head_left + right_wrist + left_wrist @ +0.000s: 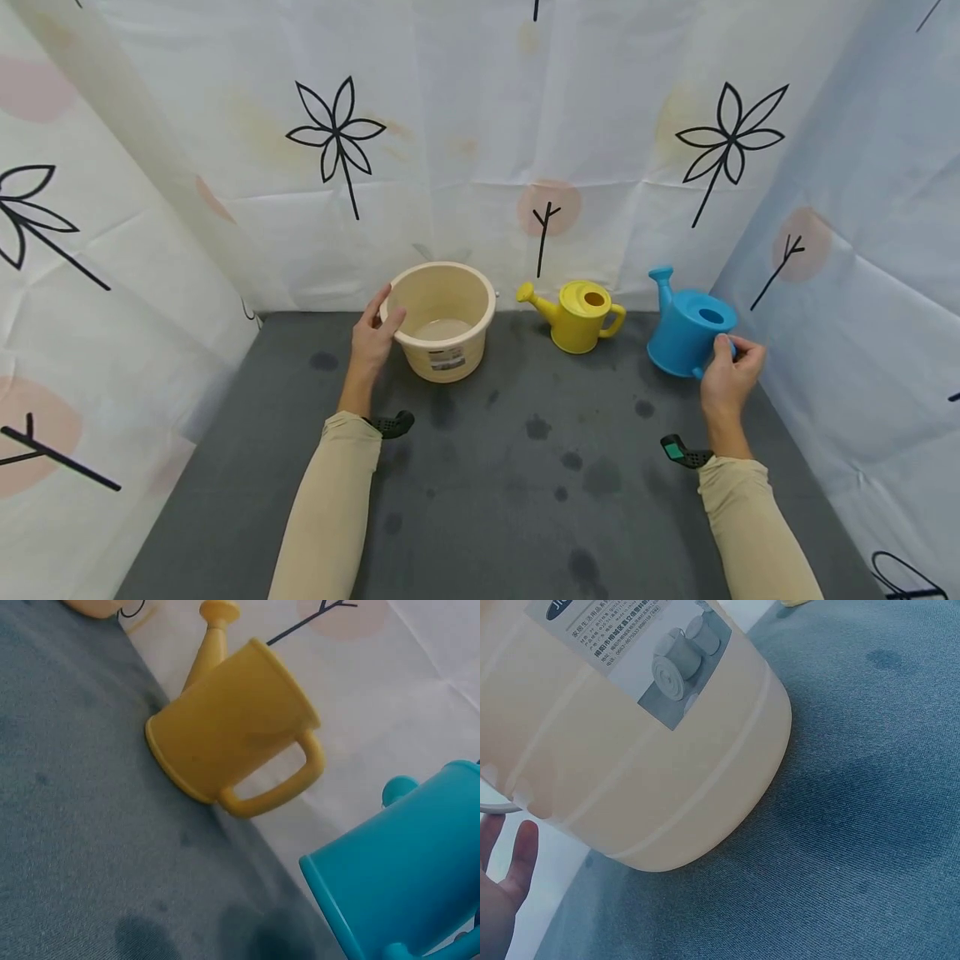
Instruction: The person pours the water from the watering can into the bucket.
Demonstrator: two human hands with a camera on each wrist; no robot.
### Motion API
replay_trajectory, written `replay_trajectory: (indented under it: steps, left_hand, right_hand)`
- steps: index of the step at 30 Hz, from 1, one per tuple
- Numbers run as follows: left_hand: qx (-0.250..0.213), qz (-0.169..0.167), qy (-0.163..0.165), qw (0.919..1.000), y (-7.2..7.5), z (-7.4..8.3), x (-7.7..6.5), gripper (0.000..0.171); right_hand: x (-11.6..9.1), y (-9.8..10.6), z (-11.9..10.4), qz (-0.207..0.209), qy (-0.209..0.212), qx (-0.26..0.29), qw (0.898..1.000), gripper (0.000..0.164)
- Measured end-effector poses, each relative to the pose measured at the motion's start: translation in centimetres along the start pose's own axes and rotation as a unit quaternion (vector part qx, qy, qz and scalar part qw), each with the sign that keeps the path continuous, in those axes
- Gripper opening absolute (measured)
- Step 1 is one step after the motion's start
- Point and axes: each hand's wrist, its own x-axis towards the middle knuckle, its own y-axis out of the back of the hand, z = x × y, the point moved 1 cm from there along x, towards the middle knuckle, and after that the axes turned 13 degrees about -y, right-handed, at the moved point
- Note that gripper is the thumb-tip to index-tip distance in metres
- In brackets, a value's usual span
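Observation:
A cream plastic bucket [447, 358] with a printed label stands at the back of the grey surface, its opening facing up. My left hand [371, 337] grips its left rim, thumb over the inside and fingers along the outer wall. In the left wrist view the bucket [652, 772] fills much of the picture, with part of the hand [502, 877] at the lower left. On the right, my right hand [730, 375] holds a blue watering can [682, 333] by its handle. Its spout points up and away. The right wrist view shows this blue can [397, 862] at the lower right edge.
Between bucket and blue can stands a yellow watering can [576, 321], spout to the left and handle to the right. Dark blotches mark the grey cloth surface [487, 500]. White printed sheets [450, 167] hang behind it and on both sides.

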Motion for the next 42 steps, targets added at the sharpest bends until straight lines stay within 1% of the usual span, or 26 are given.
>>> replay_trajectory:
  steps: [3, 6, 9, 12, 16, 19, 23, 27, 29, 30, 31, 36, 38, 41, 42]
  left_hand:
    - [0.003, 0.005, -0.004, 1.0, 0.0, -1.1, 0.3, 0.059]
    - [0.009, 0.01, -0.013, 0.9998, 0.0, -1.6, 0.4, 0.058]
    - [0.016, 0.011, -0.023, 0.9995, 0.0, -1.7, 0.4, 0.059]
    - [0.024, 0.013, -0.028, 0.9992, 0.2, -1.7, 0.4, 0.061]
    - [0.028, 0.011, -0.029, 0.9991, 0.2, -1.7, 0.3, 0.063]
    - [0.033, 0.008, -0.028, 0.999, 0.2, -1.7, 0.3, 0.063]
    - [0.038, 0.005, -0.024, 0.999, 0.3, -1.7, 0.3, 0.063]
    - [0.037, 0.001, -0.018, 0.9992, 0.4, -1.7, 0.3, 0.063]
    - [0.03, -0.003, -0.013, 0.9995, 0.4, -1.5, 0.3, 0.063]
    - [0.027, -0.004, -0.01, 0.9996, 0.4, -1.4, 0.3, 0.064]
    - [0.025, -0.005, -0.006, 0.9997, 0.4, -1.2, 0.3, 0.064]
    - [0.037, -0.013, -0.002, 0.9992, 0.3, 1.2, -0.6, 0.065]
    - [0.042, -0.014, -0.004, 0.999, 0.2, 1.8, -0.8, 0.065]
    - [0.036, -0.009, 0.0, 0.9993, 0.2, 1.9, -0.9, 0.065]
    - [0.034, -0.004, -0.003, 0.9994, 0.2, 1.4, -0.7, 0.065]
  right_hand:
    - [-0.4, 0.3, 0.0, -0.004, -0.014, -0.005, 1.0, 0.011]
    - [0.2, 0.6, 1.0, -0.004, -0.021, -0.016, 1.0, 0.011]
    - [1.2, 0.9, 2.6, -0.001, -0.022, -0.032, 0.999, 0.009]
    - [1.7, 1.0, 3.6, 0.0, -0.025, -0.046, 0.999, 0.007]
    - [1.8, 1.2, 4.2, 0.0, -0.043, -0.063, 0.997, 0.005]
    - [1.6, 1.4, 4.3, 0.0, -0.047, -0.074, 0.996, 0.002]
    - [1.3, 1.4, 4.5, 0.005, -0.046, -0.102, 0.994, 0.013]
    - [1.1, 1.5, 4.6, 0.012, -0.051, -0.145, 0.988, 0.031]
    - [0.9, 1.6, 4.7, 0.015, -0.05, -0.161, 0.986, 0.039]
    - [0.8, 1.7, 4.7, 0.016, -0.051, -0.166, 0.985, 0.039]
    - [0.7, 1.8, 4.7, 0.017, -0.052, -0.17, 0.984, 0.039]
    - [0.0, 2.2, 4.7, 0.027, -0.066, -0.186, 0.98, 0.029]
    - [-0.1, 2.3, 4.6, 0.03, -0.068, -0.19, 0.979, 0.029]
    - [-0.1, 2.4, 4.6, 0.031, -0.073, -0.195, 0.978, 0.03]
    - [-0.1, 2.4, 4.6, 0.033, -0.072, -0.197, 0.977, 0.03]
